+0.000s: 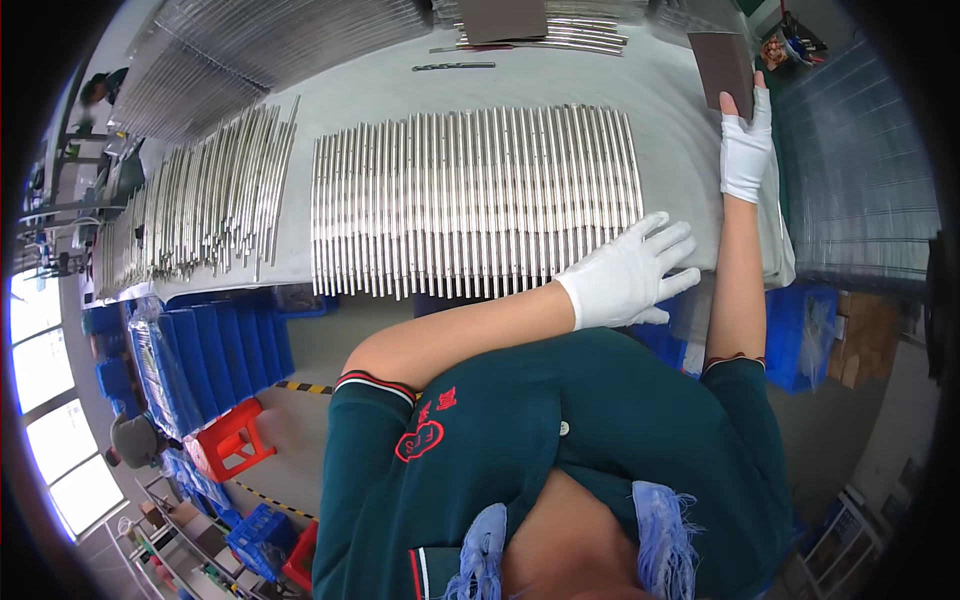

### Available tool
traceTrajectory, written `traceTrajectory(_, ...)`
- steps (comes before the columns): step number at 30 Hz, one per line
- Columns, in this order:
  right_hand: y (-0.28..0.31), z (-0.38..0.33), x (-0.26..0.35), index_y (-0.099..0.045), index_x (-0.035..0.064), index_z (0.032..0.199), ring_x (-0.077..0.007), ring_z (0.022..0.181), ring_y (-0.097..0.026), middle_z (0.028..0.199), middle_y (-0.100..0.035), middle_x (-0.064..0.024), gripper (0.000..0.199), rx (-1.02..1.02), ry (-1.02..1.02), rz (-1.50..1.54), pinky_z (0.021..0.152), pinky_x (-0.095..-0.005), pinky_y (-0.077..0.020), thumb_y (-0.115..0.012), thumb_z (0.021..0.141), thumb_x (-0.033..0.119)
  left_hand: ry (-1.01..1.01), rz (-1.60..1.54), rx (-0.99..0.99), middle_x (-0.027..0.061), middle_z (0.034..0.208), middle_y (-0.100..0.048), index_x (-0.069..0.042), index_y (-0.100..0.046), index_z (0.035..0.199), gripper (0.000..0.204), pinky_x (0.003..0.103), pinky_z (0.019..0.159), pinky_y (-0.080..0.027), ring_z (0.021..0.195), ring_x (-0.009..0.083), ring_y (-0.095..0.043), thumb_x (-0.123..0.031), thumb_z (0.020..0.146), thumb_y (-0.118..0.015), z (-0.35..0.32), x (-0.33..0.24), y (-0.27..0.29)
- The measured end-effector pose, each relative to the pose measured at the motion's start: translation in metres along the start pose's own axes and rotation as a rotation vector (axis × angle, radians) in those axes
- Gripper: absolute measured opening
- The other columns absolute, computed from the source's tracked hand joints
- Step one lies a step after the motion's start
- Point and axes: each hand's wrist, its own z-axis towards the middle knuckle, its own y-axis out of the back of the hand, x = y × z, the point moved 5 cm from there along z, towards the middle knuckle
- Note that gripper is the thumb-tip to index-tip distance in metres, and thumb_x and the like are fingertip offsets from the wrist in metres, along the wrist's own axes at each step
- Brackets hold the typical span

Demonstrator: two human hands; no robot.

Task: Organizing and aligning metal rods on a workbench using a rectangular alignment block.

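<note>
A row of slim shiny metal rods (475, 190) lies side by side on the grey-covered table in front of me. My left hand (632, 275), in a white glove with fingers spread, hovers at the near right end of that row, over the table's front edge. It holds nothing. At the far right, my right hand (746, 150) grips the lower end of a brown rectangular sheet (720, 70) between its thumb and fingers. Bare fingertips stick out of this white glove. Whether the sheet is sandpaper or card I cannot tell.
More loose rods (215, 200) lie at the left. A drill bit (453, 67) rests behind the main row, near another brown sheet (503, 18) on further rods. Clear plastic-wrapped stacks (855, 170) stand at the right. Blue bins (225, 350) and a red stool (235, 438) are below left.
</note>
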Motion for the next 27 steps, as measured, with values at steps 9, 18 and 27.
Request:
traceTrajectory(9, 0.004, -0.001, -0.006, -0.034, 0.0108, 0.153, -0.0186, 0.114, -0.061, 0.139, -0.056, -0.0128, 0.070, -0.022, -0.019, -0.071, 0.098, -0.0288, -0.0468, -0.070, 0.093, 0.014, 0.027, -0.047, -0.058, 0.0214, 0.139, -0.050, -0.006, -0.053, 0.135, 0.057, 0.050, 0.115, -0.029, 0.135, 0.0388, -0.042, -0.043, 0.091, -0.060, -0.013, 0.003, 0.001)
traceTrajectory(18, 0.003, -0.002, -0.001, -0.024, 0.0156, 0.158, -0.0201, 0.114, -0.060, 0.138, -0.056, -0.0140, 0.079, -0.034, 0.040, -0.013, 0.100, -0.0296, -0.0455, -0.070, 0.093, 0.012, 0.318, -0.040, -0.026, 0.0243, 0.140, -0.047, -0.001, -0.045, 0.138, 0.072, 0.050, 0.114, -0.031, 0.135, 0.0406, -0.041, -0.040, 0.084, -0.071, -0.065, 0.014, 0.026)
traceTrajectory(27, -0.001, -0.002, -0.002, -0.022, 0.0194, 0.159, -0.0191, 0.118, -0.056, 0.140, -0.052, -0.0134, 0.084, -0.005, -0.049, 0.005, 0.103, -0.0292, -0.0429, -0.071, 0.092, 0.009, 0.393, 0.165, -0.017, 0.0234, 0.142, -0.046, 0.005, -0.043, 0.139, 0.077, 0.049, 0.116, -0.030, 0.137, 0.0388, -0.040, -0.033, 0.081, -0.073, -0.071, 0.016, 0.019)
